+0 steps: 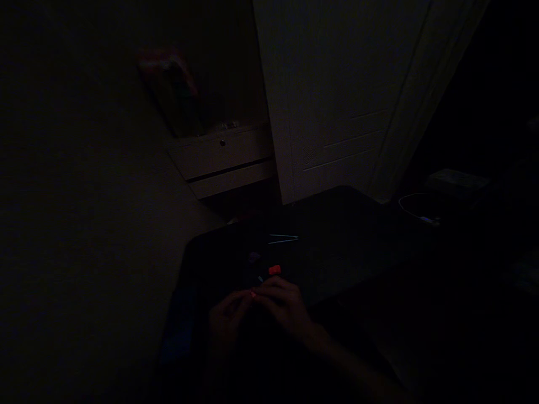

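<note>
The scene is very dark. My left hand (228, 315) and my right hand (283, 300) meet over the near part of the dark table, fingers closed in a pinch. Between their fingertips shows a small glowing reddish piece (253, 294), whose kind I cannot make out. A bright orange-red lump (274, 269) lies just beyond my right hand. Close to my right fingertips is a small pale sliver (260, 279), partly hidden. Farther off sit a dim purple lump (254, 257) and a thin, pale V-shaped tool (284, 239) that looks like tweezers.
The dark tabletop (337, 224) reaches toward a pale cabinet door (332, 112). Left of that door is a drawer front (227, 148) with a round knob or lock. A white cable (410, 207) curves at the right. Something blue (179, 325) shows at the lower left.
</note>
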Demonstrator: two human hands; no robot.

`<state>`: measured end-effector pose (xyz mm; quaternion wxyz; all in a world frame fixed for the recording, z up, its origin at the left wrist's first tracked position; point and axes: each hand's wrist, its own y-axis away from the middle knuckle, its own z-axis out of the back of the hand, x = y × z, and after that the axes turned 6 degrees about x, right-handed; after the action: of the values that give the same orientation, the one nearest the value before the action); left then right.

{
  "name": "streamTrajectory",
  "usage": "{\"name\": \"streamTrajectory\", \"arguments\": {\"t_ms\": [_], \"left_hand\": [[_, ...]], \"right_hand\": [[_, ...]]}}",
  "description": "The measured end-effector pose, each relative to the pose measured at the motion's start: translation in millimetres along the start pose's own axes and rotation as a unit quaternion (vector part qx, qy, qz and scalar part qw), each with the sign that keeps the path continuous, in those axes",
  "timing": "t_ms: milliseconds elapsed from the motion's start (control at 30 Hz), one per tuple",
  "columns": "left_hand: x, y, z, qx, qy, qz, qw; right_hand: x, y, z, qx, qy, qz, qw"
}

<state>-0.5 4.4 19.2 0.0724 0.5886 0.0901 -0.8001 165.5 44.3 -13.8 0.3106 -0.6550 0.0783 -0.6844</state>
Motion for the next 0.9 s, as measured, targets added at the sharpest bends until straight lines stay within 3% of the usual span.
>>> {"name": "streamTrajectory", "arguments": {"t_ms": [133, 500, 900], "left_hand": [[3.5, 0.0, 0.3, 0.009, 0.005, -0.015, 1.000], [-4.9, 3.4, -4.1, -0.035, 0.008, -0.003, 0.999], [3.3, 0.6, -1.9, -0.008, -0.002, 0.006, 1.000]], "right_hand": [[-3.1, 1.2, 1.0, -0.002, 0.007, 0.019, 1.000], [-11.3, 5.6, 3.8, 0.012, 0.068, 0.065, 0.995], [-6.9, 1.3, 6.2, 0.039, 0.101, 0.082, 0.991]]}}
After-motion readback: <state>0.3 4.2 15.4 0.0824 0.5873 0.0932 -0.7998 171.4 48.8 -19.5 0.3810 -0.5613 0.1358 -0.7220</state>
